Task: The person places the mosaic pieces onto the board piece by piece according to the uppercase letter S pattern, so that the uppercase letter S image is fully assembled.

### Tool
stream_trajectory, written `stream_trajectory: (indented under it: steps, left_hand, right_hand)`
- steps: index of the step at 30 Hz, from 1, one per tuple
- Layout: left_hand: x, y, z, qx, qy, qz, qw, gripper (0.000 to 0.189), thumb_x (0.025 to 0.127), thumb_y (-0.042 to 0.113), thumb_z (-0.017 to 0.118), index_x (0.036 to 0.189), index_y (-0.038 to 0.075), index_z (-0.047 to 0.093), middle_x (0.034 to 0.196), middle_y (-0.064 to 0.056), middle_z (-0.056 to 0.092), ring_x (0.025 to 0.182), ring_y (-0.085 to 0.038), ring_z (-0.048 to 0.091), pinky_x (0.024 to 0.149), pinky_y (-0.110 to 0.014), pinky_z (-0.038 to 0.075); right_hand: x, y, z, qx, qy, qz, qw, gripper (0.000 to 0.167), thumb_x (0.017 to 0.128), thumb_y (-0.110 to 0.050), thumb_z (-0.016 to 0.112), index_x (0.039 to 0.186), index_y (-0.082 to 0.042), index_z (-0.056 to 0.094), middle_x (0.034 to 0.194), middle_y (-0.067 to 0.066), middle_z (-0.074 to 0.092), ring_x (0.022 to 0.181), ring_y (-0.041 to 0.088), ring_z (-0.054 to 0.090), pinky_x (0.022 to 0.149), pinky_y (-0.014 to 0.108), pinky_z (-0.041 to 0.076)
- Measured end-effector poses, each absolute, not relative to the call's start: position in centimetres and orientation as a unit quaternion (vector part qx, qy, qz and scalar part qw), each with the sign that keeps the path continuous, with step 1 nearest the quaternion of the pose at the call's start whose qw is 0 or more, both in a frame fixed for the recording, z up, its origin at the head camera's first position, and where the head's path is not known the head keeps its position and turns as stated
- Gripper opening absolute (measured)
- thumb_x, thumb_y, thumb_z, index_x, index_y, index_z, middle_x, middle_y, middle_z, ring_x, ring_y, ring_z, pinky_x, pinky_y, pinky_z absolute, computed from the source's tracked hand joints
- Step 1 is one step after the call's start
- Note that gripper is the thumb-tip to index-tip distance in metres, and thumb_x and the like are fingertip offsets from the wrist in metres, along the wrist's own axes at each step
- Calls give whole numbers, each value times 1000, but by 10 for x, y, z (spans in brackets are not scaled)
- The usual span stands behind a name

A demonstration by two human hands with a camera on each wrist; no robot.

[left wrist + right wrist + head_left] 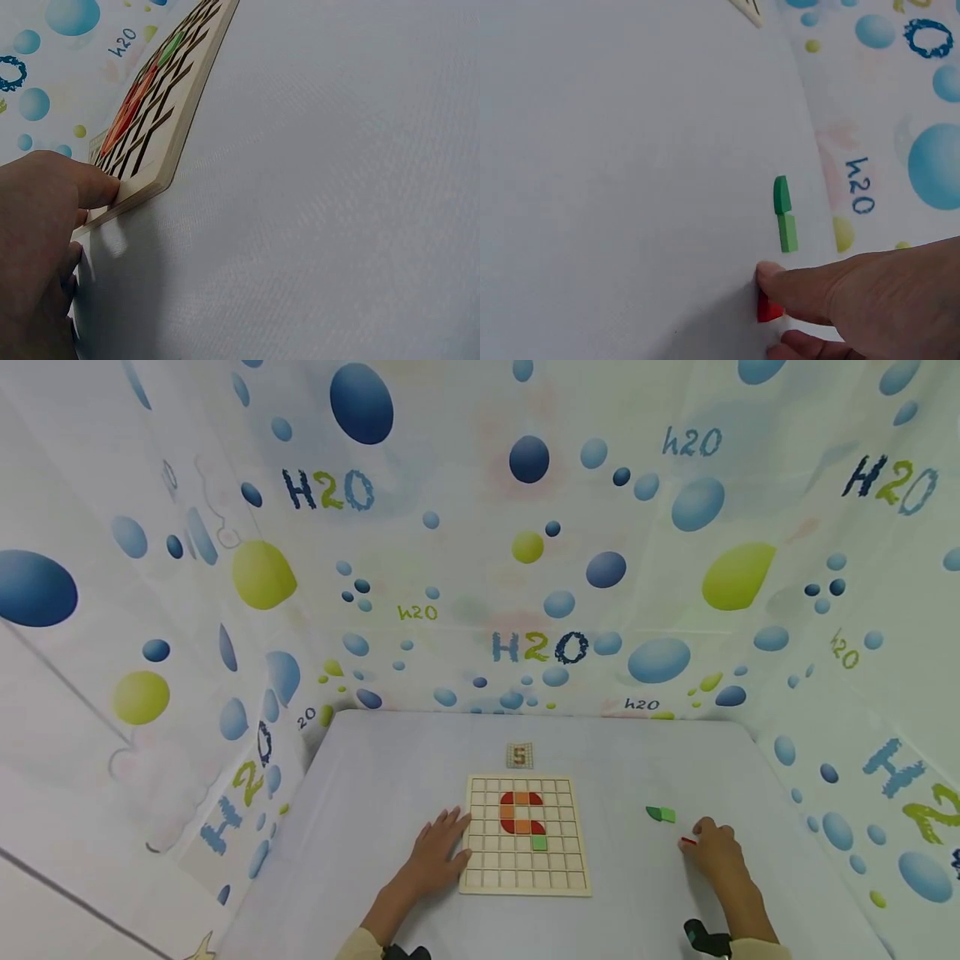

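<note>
A wooden grid board [555,868] lies on the table with red and orange pieces [507,812] in a curved figure and a light green square [539,842] at its lower right. My left hand [435,852] rests along the board's left edge, fingers extended; in the left wrist view its thumb [97,187] presses the board's corner. Right of the board, my right hand [716,852] pinches a small red piece [765,309], partly hidden by the thumb. Just beyond that hand lie a dark green rounded piece [654,813] and a light green square piece [667,815], side by side.
A small card [520,756] with an S-like figure on a grid lies behind the board. The white tabletop [405,752] is bordered at the back and sides by a curtain [450,552] printed with bubbles and H2O lettering.
</note>
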State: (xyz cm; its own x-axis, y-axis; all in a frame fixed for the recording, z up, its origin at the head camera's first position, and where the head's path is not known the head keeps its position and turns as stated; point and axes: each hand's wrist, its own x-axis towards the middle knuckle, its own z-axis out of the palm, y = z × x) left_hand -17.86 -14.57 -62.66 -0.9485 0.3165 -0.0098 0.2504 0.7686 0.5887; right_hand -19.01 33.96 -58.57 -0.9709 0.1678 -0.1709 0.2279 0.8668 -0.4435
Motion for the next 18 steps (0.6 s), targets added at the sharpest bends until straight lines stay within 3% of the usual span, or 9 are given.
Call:
stream_trajectory:
  steps: [6, 18]
  left_hand:
    - [-179, -147, -628, 154, 938, 305, 52, 61, 103, 25, 60, 159, 6, 45, 167, -22, 38, 157, -47, 29, 124, -72, 20]
    - [-180, -146, -630, 153, 939, 304, 49, 61, 103, 25, 61, 158, 7, 46, 167, -22, 39, 157, -47, 29, 123, -72, 20]
  right_hand:
    - [-192, 343, -592, 86, 964, -244, 54, 19, 97, -1, 68, 102, 14, 58, 93, 29, 54, 84, 36, 56, 72, 46, 53]
    - [-189, 344, -592, 108, 950, -288, 47, 23, 97, -6, 60, 106, 15, 64, 93, 24, 67, 85, 33, 63, 73, 48, 57]
